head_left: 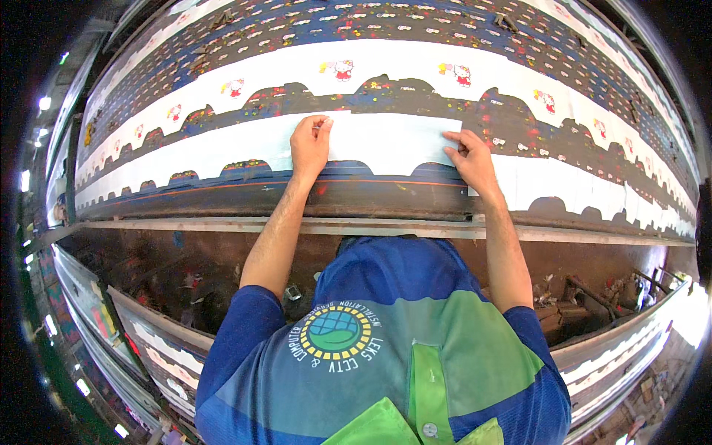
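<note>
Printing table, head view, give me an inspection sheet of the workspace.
Surface: long printing table, dark and spattered with paint.
Job's things: pale fabric piece lying flat on the near row of cutouts; a far row carries small cartoon prints.
Clutter: scraps and debris under the table.
Grippers: left hand and right hand press flat on the piece's two ends, fingers spread.
Cables: nothing seen.
Surroundings: more tables below, bright lights at left.

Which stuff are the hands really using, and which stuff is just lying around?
In use:
left hand
right hand
white cloth piece, pressed flat by both hands
long paint-stained table

Lying about:
far row of white pieces with cartoon prints
scraps under the table
</note>
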### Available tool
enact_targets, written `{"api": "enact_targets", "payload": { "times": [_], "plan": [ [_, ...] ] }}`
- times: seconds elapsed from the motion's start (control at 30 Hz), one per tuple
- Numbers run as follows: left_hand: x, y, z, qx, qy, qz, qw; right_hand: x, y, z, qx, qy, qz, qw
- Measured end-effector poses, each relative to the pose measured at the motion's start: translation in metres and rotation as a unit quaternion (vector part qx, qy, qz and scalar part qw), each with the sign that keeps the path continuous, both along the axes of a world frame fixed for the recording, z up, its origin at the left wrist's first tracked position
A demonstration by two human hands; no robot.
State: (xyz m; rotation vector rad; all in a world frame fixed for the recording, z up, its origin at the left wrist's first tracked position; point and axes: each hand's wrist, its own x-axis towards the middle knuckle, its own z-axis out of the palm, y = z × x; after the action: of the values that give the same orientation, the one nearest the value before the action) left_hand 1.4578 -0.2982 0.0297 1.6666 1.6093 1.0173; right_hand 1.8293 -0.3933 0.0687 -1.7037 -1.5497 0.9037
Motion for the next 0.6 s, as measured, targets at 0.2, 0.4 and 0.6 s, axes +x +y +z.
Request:
{"api": "enact_targets", "payload": {
  "times": [0.2,0.4,0.6],
  "plan": [
    [-0.001,0.024,-0.023,0.006,0.004,-0.004,1.0,-0.005,0.013,-0.022,0.016,-0.037,-0.026,0.999],
    [-0.001,0.021,-0.026,-0.002,0.022,-0.003,1.0,-0.009,0.015,-0.02,-0.023,-0.058,-0.035,0.997],
    [0.005,0.001,-0.016,0.064,0.13,-0.066,0.987,-0.003,0.015,-0.019,-0.041,-0.049,-0.026,0.998]
  ]
}}
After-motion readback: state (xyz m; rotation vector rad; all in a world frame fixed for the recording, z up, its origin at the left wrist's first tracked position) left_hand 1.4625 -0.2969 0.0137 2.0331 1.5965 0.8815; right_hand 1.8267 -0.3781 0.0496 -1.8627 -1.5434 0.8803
